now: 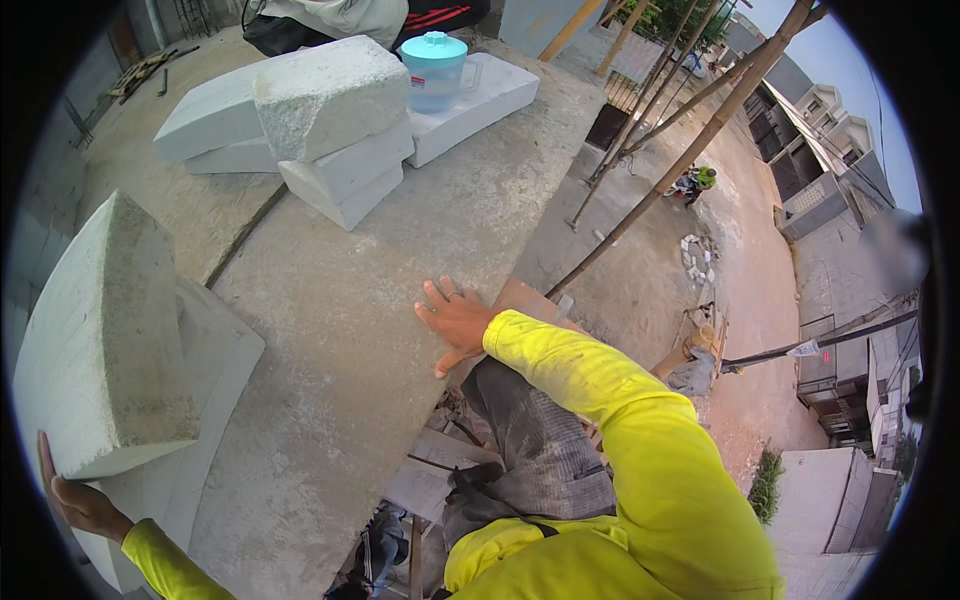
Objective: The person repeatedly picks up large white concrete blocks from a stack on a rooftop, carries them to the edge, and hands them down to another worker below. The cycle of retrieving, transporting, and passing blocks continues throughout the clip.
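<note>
At the lower left, my left hand [88,505] rests against the near end of a large white lightweight concrete block [150,320]. A finger stretches up the block's outer side, with the thumb apart from it. That block lies on another white block [215,345], which sits on the concrete slab [310,400]. My right hand [458,322] is pressed flat near the slab's edge, fingers spread, with a ring on one finger and nothing held. Both arms wear bright yellow sleeves.
Ahead are stacked white blocks [335,100] and a clear jug with a turquoise lid [433,70]. Bags [345,18] lie behind. The slab ends at a drop on the right, beside bamboo poles [690,150]. Far below, a person in yellow-green [705,178] is on the ground.
</note>
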